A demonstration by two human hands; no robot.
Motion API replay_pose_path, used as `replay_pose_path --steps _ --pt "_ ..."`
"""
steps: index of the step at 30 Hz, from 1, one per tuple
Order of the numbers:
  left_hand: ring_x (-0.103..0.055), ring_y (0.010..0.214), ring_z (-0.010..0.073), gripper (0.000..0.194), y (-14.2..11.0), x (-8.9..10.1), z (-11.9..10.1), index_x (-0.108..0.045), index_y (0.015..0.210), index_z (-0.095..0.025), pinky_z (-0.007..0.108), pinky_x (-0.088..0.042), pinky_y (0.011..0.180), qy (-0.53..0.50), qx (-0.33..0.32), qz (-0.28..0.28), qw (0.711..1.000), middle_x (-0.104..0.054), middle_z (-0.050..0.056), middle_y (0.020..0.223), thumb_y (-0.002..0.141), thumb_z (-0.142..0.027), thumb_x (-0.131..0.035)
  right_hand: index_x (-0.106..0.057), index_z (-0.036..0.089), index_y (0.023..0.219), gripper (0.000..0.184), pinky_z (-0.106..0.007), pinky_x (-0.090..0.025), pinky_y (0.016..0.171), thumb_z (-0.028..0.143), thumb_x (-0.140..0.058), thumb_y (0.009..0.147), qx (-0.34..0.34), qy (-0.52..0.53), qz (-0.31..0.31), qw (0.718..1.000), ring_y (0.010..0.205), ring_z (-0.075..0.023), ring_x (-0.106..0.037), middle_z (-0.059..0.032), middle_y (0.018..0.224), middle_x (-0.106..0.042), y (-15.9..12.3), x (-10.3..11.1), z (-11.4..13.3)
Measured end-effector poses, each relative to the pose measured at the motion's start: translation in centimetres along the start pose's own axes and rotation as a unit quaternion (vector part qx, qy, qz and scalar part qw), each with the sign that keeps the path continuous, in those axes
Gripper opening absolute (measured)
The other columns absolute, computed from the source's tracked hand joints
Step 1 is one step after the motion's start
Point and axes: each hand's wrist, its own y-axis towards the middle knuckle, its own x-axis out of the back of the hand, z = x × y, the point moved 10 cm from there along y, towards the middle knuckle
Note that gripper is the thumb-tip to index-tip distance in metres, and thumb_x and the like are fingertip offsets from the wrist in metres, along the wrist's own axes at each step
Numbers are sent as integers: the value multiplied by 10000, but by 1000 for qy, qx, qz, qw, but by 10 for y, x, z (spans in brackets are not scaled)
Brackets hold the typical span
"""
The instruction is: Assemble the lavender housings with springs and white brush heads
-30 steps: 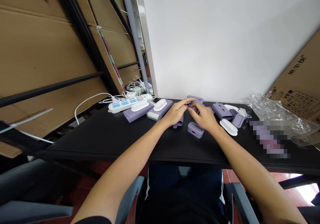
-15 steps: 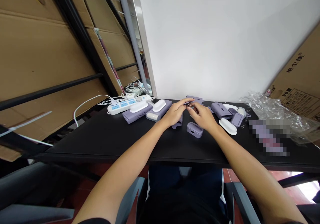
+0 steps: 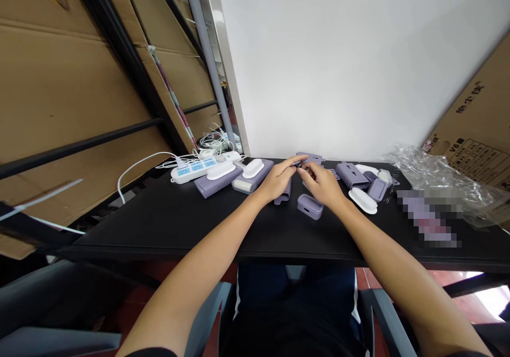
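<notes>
Over the middle of the black table, my left hand (image 3: 280,179) and my right hand (image 3: 323,185) meet at the fingertips. Both are closed around a small, dark purplish piece (image 3: 297,163), mostly covered by fingers, so its kind cannot be made out. Under my left hand, part of a purple plastic casing (image 3: 283,196) shows. An open purple oval shell (image 3: 310,207) lies just in front of my right hand. Behind the hands is a flat purple perforated part (image 3: 312,158).
Left of the hands lie two purple casings (image 3: 218,181) with white bristled brush heads (image 3: 254,168) on top, beside a white power strip (image 3: 195,168). To the right are another purple casing (image 3: 351,176), a white brush head (image 3: 363,201), clear plastic wrap (image 3: 442,181) and a cardboard box (image 3: 478,134).
Both hands stay in nearly the same place, with only a slight shift of the fingers around the small piece. The things on the table have not moved.
</notes>
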Motion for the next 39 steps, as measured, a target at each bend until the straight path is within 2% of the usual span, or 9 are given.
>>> replay_pose_path --steps 10,17,22,26,31,35,39 --pt "-594 1377 245 480 0 -3 8 -666 1377 -174 400 -441 1209 -56 15 3 998 -659 75 1460 963 -291 -453 -685 235 1034 327 -294 -369 676 501 -494 1036 -25 10 -24 999 723 -189 -629 -12 807 -717 0 4 -4" --pt "-570 1402 254 489 -1 -5 2 -640 1413 -202 423 -420 1223 15 11 15 1000 -657 62 1467 949 -252 -492 -691 242 982 337 -293 -365 663 518 -504 1025 -38 8 -38 999 701 -184 -616 -5 773 -703 0 6 -4" --pt "-578 1381 259 481 -2 -9 5 -603 1456 -194 432 -424 1221 42 10 26 999 -677 72 1427 1002 -311 -496 -679 235 918 334 -291 -345 646 520 -526 1003 -57 20 -45 997 680 -171 -586 1 759 -684 0 7 -7" --pt "-629 1290 255 489 -3 -7 8 -578 1484 -193 437 -478 1166 62 15 20 998 -686 84 1394 1023 -325 -486 -684 231 897 336 -290 -357 658 516 -534 994 -65 36 -46 996 688 -168 -584 5 751 -684 0 7 -8" --pt "-696 1057 211 542 -2 -8 14 -509 1554 -235 422 -564 1054 53 18 21 998 -731 58 1215 1019 -322 -499 -682 230 876 344 -287 -385 667 513 -527 994 -70 62 -48 994 679 -168 -596 6 715 -683 1 8 -11" --pt "-694 1043 198 576 -1 -12 20 -467 1586 -211 418 -570 1074 -16 10 31 999 -723 42 1042 1030 -359 -488 -668 232 852 358 -285 -394 648 526 -521 994 -79 73 -48 993 664 -173 -599 4 683 -672 1 11 -12" --pt "-699 988 189 553 -1 -12 23 -505 1559 -231 437 -571 1080 -23 7 25 999 -718 36 1010 1028 -384 -499 -667 232 845 354 -286 -399 651 519 -523 992 -80 70 -46 993 667 -178 -605 2 671 -665 1 12 -11"
